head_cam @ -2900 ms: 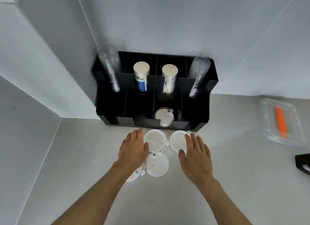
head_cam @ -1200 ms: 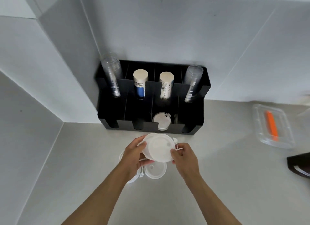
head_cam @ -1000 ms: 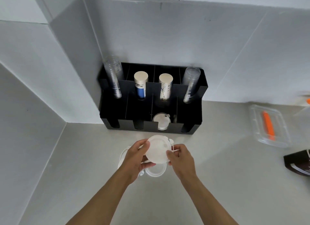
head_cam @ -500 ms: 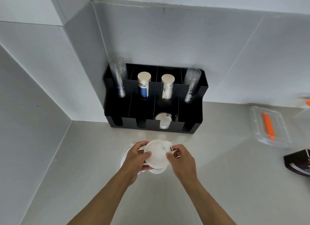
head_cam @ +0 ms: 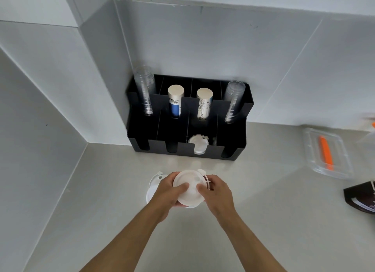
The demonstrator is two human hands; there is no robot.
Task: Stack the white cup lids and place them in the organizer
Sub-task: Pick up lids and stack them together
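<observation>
Both hands hold a small stack of white cup lids (head_cam: 188,187) above the counter, thumbs pressed on the top lid. My left hand (head_cam: 167,193) grips its left side, my right hand (head_cam: 216,193) its right side. Another white lid (head_cam: 153,182) lies on the counter, partly hidden behind my left hand. The edge of one more lid (head_cam: 191,206) peeks out below the held stack. The black organizer (head_cam: 231,134) stands against the wall. A white lid (head_cam: 199,146) leans in its third front slot.
Clear cup stacks (head_cam: 145,91) (head_cam: 233,101) and paper cup stacks (head_cam: 175,101) (head_cam: 204,103) fill the organizer's back row. A clear box with an orange item (head_cam: 326,152) and a dark package (head_cam: 361,198) sit at the right. Walls close the left and back.
Both hands picked lids off the counter and brought them together. Over the last second the stack sank lower and my thumbs moved onto its top.
</observation>
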